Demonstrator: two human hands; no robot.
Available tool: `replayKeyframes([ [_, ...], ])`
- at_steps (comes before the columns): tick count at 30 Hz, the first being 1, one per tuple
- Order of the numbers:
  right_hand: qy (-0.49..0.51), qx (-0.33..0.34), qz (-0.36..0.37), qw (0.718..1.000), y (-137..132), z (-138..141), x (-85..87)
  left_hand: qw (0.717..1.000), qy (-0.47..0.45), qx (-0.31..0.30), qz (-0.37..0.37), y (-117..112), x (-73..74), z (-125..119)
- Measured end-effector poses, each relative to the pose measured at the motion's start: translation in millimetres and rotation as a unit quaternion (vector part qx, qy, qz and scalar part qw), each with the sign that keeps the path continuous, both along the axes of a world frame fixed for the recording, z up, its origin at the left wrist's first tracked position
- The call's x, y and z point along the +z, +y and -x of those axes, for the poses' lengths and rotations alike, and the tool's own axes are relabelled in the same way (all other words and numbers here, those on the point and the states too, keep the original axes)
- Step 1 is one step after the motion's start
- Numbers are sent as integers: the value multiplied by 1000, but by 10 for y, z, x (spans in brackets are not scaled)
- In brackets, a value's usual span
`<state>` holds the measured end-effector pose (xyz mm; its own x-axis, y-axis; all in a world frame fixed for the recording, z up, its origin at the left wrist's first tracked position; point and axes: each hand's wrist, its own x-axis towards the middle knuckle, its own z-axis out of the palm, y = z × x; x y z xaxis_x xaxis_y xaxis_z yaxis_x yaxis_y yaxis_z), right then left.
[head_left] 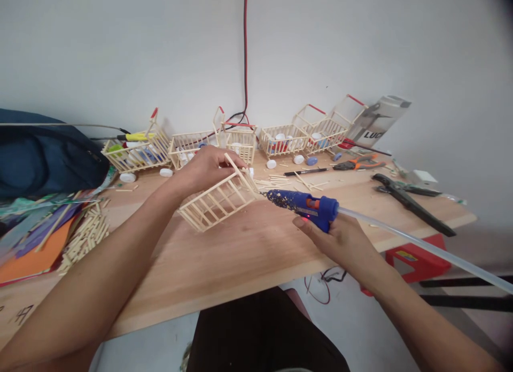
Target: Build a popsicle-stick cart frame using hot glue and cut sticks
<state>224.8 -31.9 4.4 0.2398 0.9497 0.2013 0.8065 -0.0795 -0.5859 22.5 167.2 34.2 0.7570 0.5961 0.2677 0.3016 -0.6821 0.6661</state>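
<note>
Pale wood, thin rods, spaced bars: the stick basket (216, 203) is tilting over the middle of the desk (248, 249), well in from the front edge; whether its lowest corner is touching the top is hard to tell. It's looking very light, stiff along each rod, probably fragile at the joints, and that dry wood shouldn't be slipping much. Best hold, by this reckoning: a gentle pinch on a long rail near a corner, no squeezing across the bars. The left hand (210, 163) is doing about that, fingers gripping the upper end, tips partly hidden. Opposite, the blue glue gun (302, 203) is pointing its nozzle (263, 193) at the basket's right end, touching or just beside, too close to call! The right hand (344, 243) is wrapping its fingers round the handle; the gun is likely weighing more, its long glue stick (425, 249) trailing behind. Farther out, stick carts (284, 139) are lining the back edge, orange-handled pliers (358, 162) are lying toward the back right corner, and loose sticks (86, 235) are heaping near the left edge.
</note>
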Motion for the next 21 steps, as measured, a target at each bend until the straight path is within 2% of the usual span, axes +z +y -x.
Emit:
replayKeyframes([
  [21,-23,-8,14,1000,-12,-3,3,1000,4,-1,4,9,-2,-1],
])
